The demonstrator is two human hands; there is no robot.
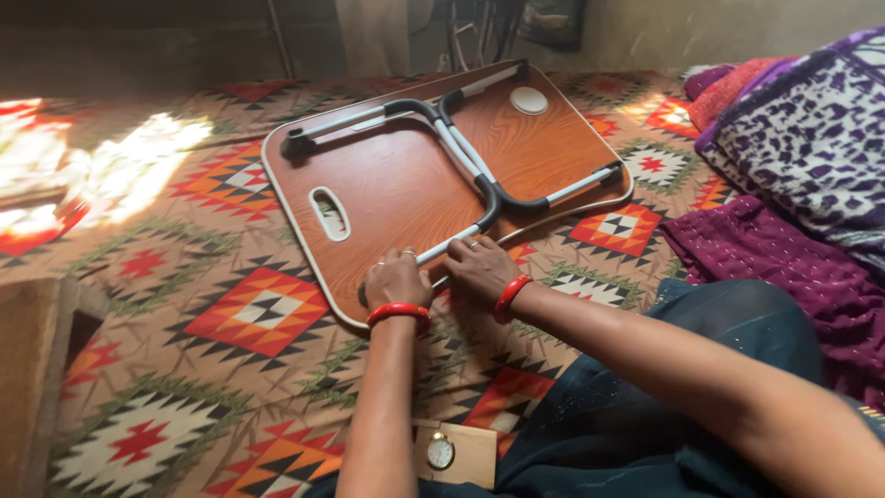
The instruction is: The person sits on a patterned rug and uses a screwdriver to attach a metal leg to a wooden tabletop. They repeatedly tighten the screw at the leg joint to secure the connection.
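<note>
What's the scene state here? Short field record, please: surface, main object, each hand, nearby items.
surface: patterned bedspread in orange, red and brown
main object: wooden folding lap table, upside down, metal legs folded flat
left hand: on the near leg bar at the table edge, red bangle on wrist
right hand: on the same leg bar, beside the left hand, red bangle
nearby: small wooden clock by the knees; purple blankets at right

The room is dim, the back wall nearly black. Hard sunlight falls from the left, blowing out a white patch on the patterned bedspread (138, 157). The wooden tray table (396, 184) shows soft sheen. Slight motion blur softens the lower-left edge.
</note>
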